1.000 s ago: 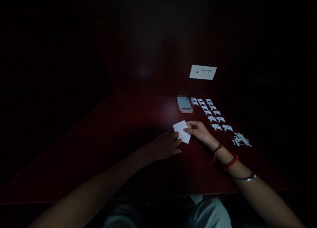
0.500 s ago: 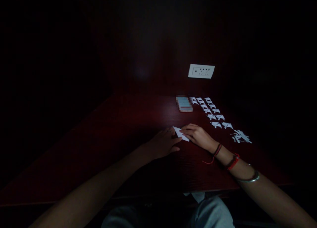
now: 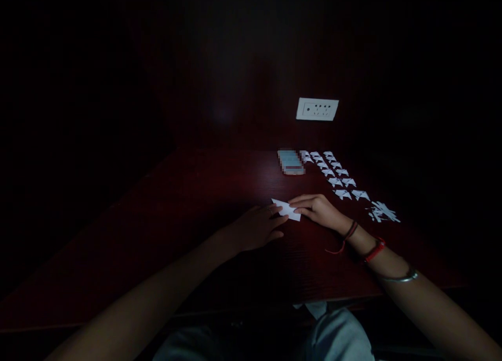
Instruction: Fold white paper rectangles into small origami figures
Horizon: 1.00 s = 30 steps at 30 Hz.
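Note:
A small folded piece of white paper (image 3: pixel 291 212) lies on the dark red table between my two hands. My left hand (image 3: pixel 257 228) reaches in from the left, its fingers stretched out and apart, with the fingertips resting on the paper's left part. From the other side, my right hand (image 3: pixel 319 210) pinches the paper's upper right edge between thumb and fingers. Red cord bracelets and a silver bangle circle the right wrist and forearm. Fingers cover parts of the sheet, so its full outline is hidden.
Several folded white paper pieces (image 3: pixel 335 182) stand in rows at the right. Nearer lies a heap of thin white paper strips (image 3: pixel 383 212). A phone (image 3: pixel 291 162), blurred out, rests behind my hands. A white socket panel (image 3: pixel 317 109) is on the back wall.
My right hand has shifted slightly right, to the paper's upper right edge. More of the paper's face now shows, and its outline looks wider. My left hand has barely moved.

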Each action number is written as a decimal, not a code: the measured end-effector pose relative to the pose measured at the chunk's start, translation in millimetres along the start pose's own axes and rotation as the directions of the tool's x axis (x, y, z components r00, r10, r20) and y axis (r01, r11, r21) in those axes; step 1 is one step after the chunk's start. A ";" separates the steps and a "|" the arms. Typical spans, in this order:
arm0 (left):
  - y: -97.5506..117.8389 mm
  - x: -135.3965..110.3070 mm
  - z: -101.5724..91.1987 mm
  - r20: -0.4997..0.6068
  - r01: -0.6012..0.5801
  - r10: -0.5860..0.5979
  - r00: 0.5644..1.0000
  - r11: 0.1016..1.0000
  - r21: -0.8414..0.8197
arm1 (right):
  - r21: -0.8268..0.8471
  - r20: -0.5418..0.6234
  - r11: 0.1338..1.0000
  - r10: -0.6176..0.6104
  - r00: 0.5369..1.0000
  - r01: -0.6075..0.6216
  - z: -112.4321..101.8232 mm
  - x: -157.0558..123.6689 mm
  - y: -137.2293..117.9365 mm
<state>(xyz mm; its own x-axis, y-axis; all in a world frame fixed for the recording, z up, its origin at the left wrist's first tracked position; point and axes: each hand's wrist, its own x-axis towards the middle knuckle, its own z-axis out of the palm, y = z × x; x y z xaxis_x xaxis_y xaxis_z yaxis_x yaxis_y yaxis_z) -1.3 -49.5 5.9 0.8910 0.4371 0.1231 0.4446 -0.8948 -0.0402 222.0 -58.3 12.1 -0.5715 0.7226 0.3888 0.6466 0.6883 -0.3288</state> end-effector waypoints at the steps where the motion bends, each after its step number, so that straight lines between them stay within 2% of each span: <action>1: 0.2 -0.1 0.3 0.001 0.006 -0.006 1.000 1.000 0.001 | 0.009 -0.001 1.000 0.016 1.000 -0.016 -1.6 -0.6 2.1; 10: 3.4 -0.3 -6.1 -0.061 -0.017 0.019 0.998 0.999 0.036 | -0.068 0.081 0.997 -0.018 0.997 0.024 -8.5 -0.8 8.5; 14: 2.5 2.4 -6.4 -0.105 -0.055 0.061 0.993 0.997 0.058 | -0.060 0.085 0.998 -0.027 0.996 0.032 -7.2 -1.3 8.0; 17: 1.9 4.1 -5.3 -0.091 -0.080 0.084 0.992 0.996 0.048 | -0.033 0.084 0.999 -0.024 0.996 0.027 -6.4 -2.2 7.9; 25: 4.8 2.2 -10.0 -0.073 -0.081 0.083 0.994 0.996 0.030 | 0.016 0.045 0.995 0.098 0.994 -0.099 -11.6 -3.6 5.8; 30: 3.5 2.3 -9.2 -0.066 -0.058 0.060 0.996 0.998 0.027 | 0.041 0.062 0.991 0.122 0.991 -0.125 -12.4 -3.2 5.4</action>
<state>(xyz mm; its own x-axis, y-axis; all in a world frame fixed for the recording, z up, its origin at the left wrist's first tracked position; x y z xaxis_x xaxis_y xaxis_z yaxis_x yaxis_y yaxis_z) 1.5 -52.5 15.1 0.9079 0.3762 0.1852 0.3946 -0.9159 -0.0739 233.6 -57.7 19.8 -0.5184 0.8040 0.2913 0.6916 0.5945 -0.4102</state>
